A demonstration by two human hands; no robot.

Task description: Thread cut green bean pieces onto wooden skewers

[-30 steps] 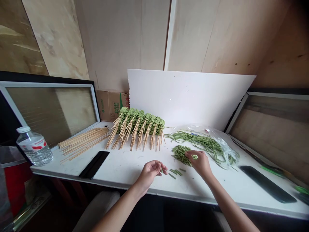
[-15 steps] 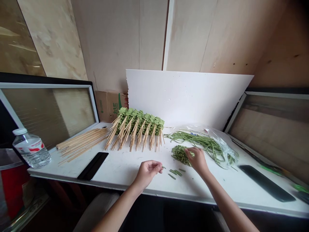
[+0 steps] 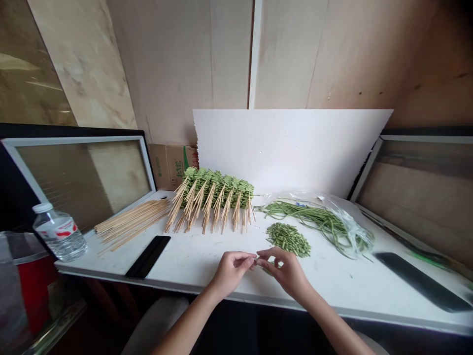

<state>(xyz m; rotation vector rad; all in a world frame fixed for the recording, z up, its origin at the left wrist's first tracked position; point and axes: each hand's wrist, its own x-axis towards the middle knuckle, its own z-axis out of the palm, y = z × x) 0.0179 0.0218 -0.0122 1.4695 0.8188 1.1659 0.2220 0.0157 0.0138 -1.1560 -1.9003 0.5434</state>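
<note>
My left hand and my right hand meet fingertip to fingertip just above the white tabletop, near its front edge. Both are closed in a pinch. The left pinches a small green bean piece. What the right pinches is too small to name. A few loose bean pieces lie under the right fingers. Just behind the hands is a heap of cut green bean pieces. Long uncut beans lie in a clear plastic bag at the back right.
A stack of bean-loaded skewers and a bundle of bare bamboo skewers lie at the back left. A black phone and a water bottle sit to the left. A black flat object lies at the right. A white board leans on the wall.
My right hand has left the cut bean heap and come back toward me to meet my left hand's fingertips. The left hand has hardly moved.
</note>
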